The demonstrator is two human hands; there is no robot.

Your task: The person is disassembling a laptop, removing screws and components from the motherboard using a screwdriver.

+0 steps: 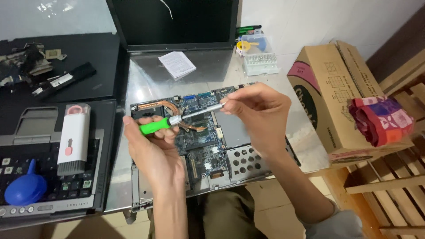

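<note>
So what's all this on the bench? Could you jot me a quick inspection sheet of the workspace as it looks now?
Surface: shiny grey table, crowded.
Job's things: green-handled screwdriver held level above an exposed laptop circuit board with a copper heat pipe.
Clutter: open laptop, folded paper, bit set case, white cleaning brush and blue air blower on a keyboard panel.
Grippers: left hand grips the handle; right hand pinches the shaft's end.
Cables: nothing seen.
Surroundings: cardboard box with patterned cloth, wooden slats, white wall.
</note>
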